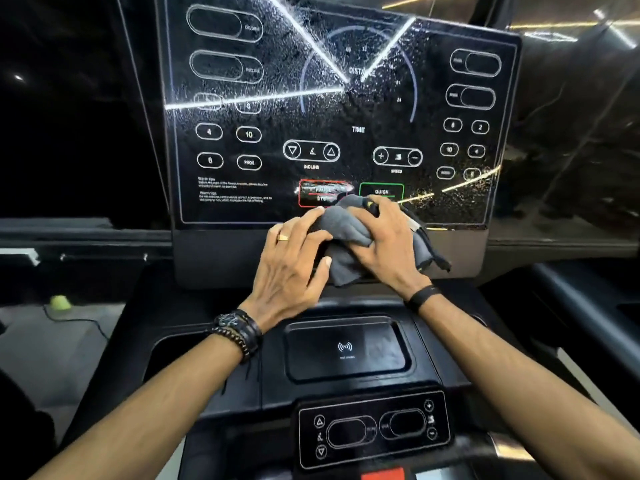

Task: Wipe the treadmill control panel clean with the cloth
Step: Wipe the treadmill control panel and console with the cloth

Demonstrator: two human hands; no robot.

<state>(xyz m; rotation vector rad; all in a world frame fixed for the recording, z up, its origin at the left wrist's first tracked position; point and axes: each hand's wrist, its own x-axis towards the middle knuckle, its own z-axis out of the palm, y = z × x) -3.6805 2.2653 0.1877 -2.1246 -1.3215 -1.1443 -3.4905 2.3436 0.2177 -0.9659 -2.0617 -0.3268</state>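
While both hands bunch it, the grey cloth (349, 237) sits at the bottom edge of the control panel (339, 109), just below the red-outlined pause button (323, 194) and the green-outlined quick button (381, 191). Left hand (294, 268): fingers curled over the cloth's left side, thumb pressing its lower fold, gold ring on one finger, stack of dark bracelets (239, 332) on the wrist. Right hand (384, 244): fingers curled round the cloth's top and right side, black band (423, 296) on the wrist. Cloth's loose end hangs right of the right hand, over the panel's lower frame. Panel glass is speckled with fine droplets across the middle and right, with bright light streaks reflected on it. Below the panel: a flat charging pad (346, 351), then a small secondary button strip (374, 431). Far left of the panel, a yellow-green ball (59, 303) lies on the floor.
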